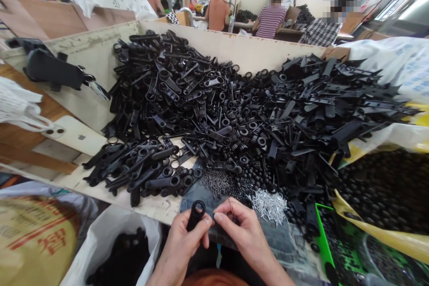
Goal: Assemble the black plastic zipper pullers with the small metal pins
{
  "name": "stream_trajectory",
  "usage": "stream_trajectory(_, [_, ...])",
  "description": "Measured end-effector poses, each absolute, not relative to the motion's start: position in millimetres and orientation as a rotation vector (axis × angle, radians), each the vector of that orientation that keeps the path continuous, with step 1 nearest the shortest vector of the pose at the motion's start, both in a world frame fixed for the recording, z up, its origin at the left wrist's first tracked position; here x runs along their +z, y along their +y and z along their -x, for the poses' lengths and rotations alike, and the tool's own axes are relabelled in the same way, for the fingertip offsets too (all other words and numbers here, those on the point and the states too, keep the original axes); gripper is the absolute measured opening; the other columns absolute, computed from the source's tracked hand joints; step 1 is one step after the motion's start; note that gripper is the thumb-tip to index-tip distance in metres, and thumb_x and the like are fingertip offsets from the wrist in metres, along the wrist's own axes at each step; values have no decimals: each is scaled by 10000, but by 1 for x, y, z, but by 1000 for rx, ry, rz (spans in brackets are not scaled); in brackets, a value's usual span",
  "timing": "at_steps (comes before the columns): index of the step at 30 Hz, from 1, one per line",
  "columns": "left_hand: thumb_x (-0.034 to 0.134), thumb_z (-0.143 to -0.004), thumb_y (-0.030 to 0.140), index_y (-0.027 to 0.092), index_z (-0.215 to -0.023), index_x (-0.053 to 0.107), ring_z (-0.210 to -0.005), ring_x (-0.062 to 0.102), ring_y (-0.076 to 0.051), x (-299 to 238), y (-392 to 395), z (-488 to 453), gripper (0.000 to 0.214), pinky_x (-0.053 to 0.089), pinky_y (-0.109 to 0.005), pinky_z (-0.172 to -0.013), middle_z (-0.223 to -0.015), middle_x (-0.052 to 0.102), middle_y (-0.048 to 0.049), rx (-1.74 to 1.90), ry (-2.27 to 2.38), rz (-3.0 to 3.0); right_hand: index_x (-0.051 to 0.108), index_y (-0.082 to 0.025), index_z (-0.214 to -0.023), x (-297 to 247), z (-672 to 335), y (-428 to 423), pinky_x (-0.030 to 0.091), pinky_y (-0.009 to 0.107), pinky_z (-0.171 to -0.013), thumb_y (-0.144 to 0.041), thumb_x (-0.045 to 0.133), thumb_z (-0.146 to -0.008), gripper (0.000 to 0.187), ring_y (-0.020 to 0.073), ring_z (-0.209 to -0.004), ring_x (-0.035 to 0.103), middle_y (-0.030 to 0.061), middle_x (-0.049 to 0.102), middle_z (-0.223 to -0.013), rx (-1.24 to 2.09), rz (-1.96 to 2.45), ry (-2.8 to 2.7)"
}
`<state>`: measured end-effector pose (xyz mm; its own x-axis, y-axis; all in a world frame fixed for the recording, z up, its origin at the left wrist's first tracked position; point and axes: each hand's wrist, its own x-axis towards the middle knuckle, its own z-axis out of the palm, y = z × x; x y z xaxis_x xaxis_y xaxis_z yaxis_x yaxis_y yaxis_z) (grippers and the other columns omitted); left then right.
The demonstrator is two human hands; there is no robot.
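Left hand (183,237): fingers and thumb closed round a black ring-ended piece (198,208), smooth, plastic-looking, ring uppermost and tilted, its lower part hidden by the grip. Right hand (244,229) just beside it, thumb and fingertips pinching a small dark bit (214,216), too small to make out. Both hands at the near edge of the worktop (161,205), pale board, scuffed.

Ahead, a high heap of black links (167,85): long, flat-sided, ringed at the ends, faint sheen. A looser row of similar links (157,178) lies nearer, left of the hands. Mid-heap, short ridged rings (246,134). To the right, thin flat blades (328,98), bristling at all angles. Near the right hand: bright silvery pins (269,205), straight and slender; small grey bits (217,183), grainy; round black beads (257,175). Dark, creased sheet (271,239) underneath.

Heaps crowd the space directly ahead; pale board wall (261,49) closes the back. Right side hemmed in by a bright green bin (322,232) and a yellow-edged bag (378,232) of round dark pieces. Left: white phone (78,136), dark clamp-like holder (53,68), white open sack (147,228) with black contents, tan printed sack (36,228). Beyond the wall, four people seated, one in a striped shirt (271,20), one in checks.
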<state>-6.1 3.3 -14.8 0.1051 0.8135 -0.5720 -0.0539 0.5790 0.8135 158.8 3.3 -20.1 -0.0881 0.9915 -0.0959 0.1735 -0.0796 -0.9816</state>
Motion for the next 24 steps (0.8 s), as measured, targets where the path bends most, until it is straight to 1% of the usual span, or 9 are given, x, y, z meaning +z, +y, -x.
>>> stream_trajectory(5, [747, -756, 527, 157, -774, 649, -393, 224, -41, -25, 0, 7, 383, 102, -206, -402, -443, 540, 42, 700, 1321, -775, 756, -199, -770, -21, -161, 2, 353, 250, -584, -343, 674, -916, 221, 131, -622, 470, -23, 567, -693, 1241, 1339, -1388])
stream_trajectory(10, [748, -763, 486, 151, -813, 663, -383, 275, -41, -19, 0, 4, 348, 138, -197, -412, -474, 609, 14, 721, 1271, -751, 782, -202, -790, -22, -164, -1, 358, 247, -580, -333, 679, -913, 206, 133, -618, 481, -24, 551, -673, 1223, 1338, -1433])
stream_trajectory(12, [778, -728, 464, 152, -777, 660, -387, 292, -39, -14, 1, 1, 337, 145, -195, -415, -475, 608, 15, 745, 1249, -689, 794, -205, -817, -23, -164, -4, 370, 246, -580, -326, 672, -921, 201, 137, -621, 496, -21, 555, -673, 1189, 1333, -1449])
stream_trajectory(16, [833, -634, 418, 163, -711, 635, -400, 313, -32, -5, 3, -6, 333, 157, -190, -426, -472, 551, 54, 751, 1176, -392, 808, -217, -936, -27, -167, -12, 404, 233, -566, -296, 693, -920, 140, 138, -627, 538, -11, 596, -712, 1073, 1310, -1492])
stream_trajectory(18, [844, -612, 371, 176, -697, 608, -409, 329, -31, -3, 1, -9, 318, 187, -184, -445, -489, 543, 69, 731, 1163, -251, 804, -221, -944, -28, -169, -14, 416, 225, -554, -287, 699, -923, 125, 132, -615, 547, -9, 612, -723, 1012, 1301, -1514])
stream_trajectory(21, [833, -631, 337, 184, -690, 584, -421, 347, -33, -4, -2, -12, 298, 212, -189, -466, -519, 554, 72, 720, 1146, -190, 795, -223, -933, -29, -172, -16, 422, 215, -536, -277, 691, -931, 117, 123, -592, 550, -12, 614, -723, 959, 1310, -1547])
stream_trajectory(24, [816, -691, 348, 178, -669, 574, -425, 331, -33, -4, -4, -14, 297, 187, -202, -470, -539, 561, 62, 704, 1085, -235, 780, -219, -919, -28, -175, -16, 424, 209, -519, -268, 683, -930, 109, 118, -576, 548, -12, 614, -728, 942, 1339, -1572])
